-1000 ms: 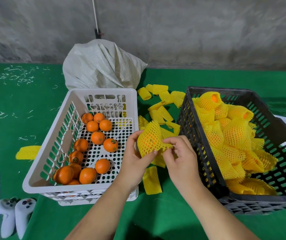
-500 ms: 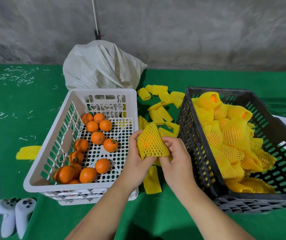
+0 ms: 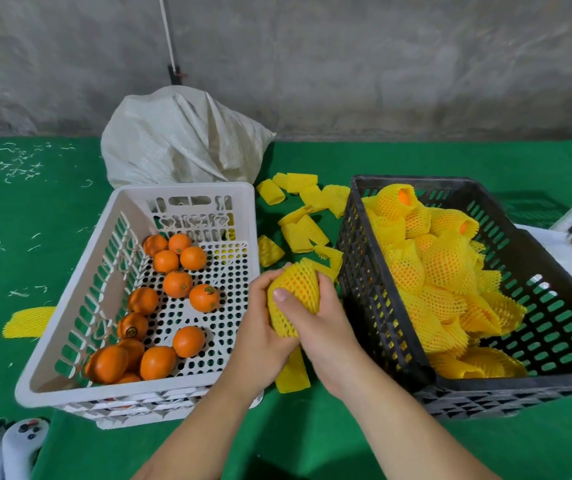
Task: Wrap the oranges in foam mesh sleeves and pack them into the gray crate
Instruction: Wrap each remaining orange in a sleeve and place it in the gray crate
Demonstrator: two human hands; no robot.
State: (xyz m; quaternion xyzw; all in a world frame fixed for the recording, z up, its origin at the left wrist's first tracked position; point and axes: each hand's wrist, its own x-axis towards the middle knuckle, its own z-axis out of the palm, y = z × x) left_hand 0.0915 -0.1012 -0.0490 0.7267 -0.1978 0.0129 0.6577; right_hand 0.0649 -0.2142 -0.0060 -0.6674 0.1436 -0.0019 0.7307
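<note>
- Yellow foam mesh sleeve [image 3: 295, 292], stretched round over an orange that shows through the netting, sits between the two hands, just in front of the person and in the gap between the two crates.
- The left hand [image 3: 260, 327] cups the wrapped fruit from below and the side, thumb pressed on the mesh; the right hand [image 3: 326, 327] closes over its near end. Both are clamped on the same piece.
- The step in hand looks like the wrapping itself, nearly finished: the sleeve covers the fruit.
- Just right of the hands stands the dark gray slotted plastic crate [image 3: 374, 271], heaped with sleeved oranges; the next move likely calls for carrying this one rightward over its rim and setting it on the pile.
- Left of the hands, the white perforated plastic basket [image 3: 80, 306] holds bare oranges [image 3: 177, 284]; spare sleeves [image 3: 303, 233] lie beyond the hands.
</note>
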